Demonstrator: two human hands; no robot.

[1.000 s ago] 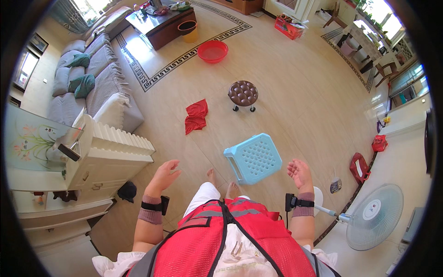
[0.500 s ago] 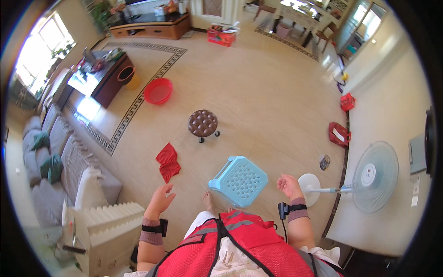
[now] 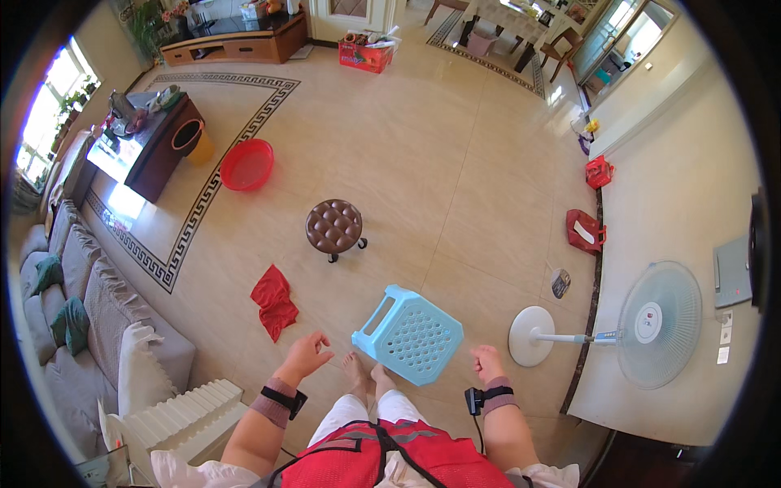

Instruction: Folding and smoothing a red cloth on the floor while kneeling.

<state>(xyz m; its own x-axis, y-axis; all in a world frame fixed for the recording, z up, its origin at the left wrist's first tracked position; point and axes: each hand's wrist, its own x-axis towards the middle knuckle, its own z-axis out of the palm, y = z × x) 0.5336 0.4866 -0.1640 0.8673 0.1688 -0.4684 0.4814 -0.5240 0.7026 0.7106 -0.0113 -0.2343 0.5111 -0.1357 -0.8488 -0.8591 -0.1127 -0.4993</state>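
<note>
light-blue stool | cut-cornered seat, many holes | seat facing camera | on floor, beside feet

Bright daylight from blown-out multi-pane glass window, upper left. White glare on dark-brown rectangular coffee table, glossy beige tile floor. Fisheye bends edges, corners black.

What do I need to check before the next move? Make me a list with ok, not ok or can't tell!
1. Left grip free: ok, nothing seen in it.
2. Right grip free: cannot tell, its fingers are curled and hide the palm.
3. Blue stool upright: ok, its holed top faces up.
4. Bare feet apart from the blue stool: cannot tell, one looks very near its edge.
5. Red cloth off the floor: not ok, it lies there crumpled.
6. Brown stool's wheels locked: cannot tell, too small.
</note>
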